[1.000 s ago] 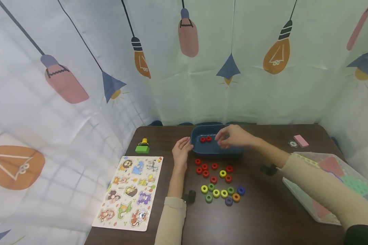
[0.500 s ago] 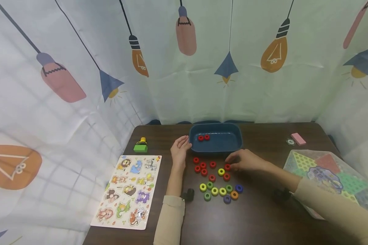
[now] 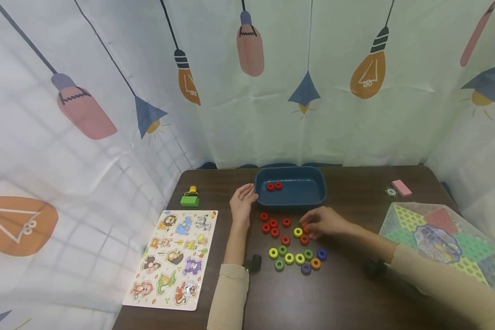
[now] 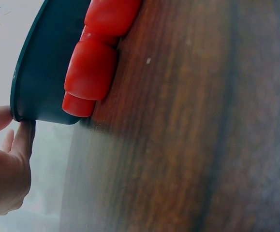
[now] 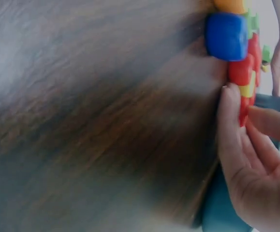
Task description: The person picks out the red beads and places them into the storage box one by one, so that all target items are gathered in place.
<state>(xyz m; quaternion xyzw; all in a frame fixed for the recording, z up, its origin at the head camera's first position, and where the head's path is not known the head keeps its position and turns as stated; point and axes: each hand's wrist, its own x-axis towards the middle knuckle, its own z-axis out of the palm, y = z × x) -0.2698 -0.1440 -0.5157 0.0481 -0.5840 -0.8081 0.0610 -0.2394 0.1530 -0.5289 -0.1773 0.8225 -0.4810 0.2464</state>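
- Red ring: before the blue tray, pinched between our right hand's thumb and fingers, probably for a small, precise hold.
- Our left hand touches the tray's end, fingers loosely extended, perhaps steadying it.
- We see loose rings nearby, handy for reaching.
- Dark wood-grained table; lamp-printed curtains surround us.

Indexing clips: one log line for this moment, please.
left hand: holds blue tray | right hand: pinches red ring | in blue tray: two red rings
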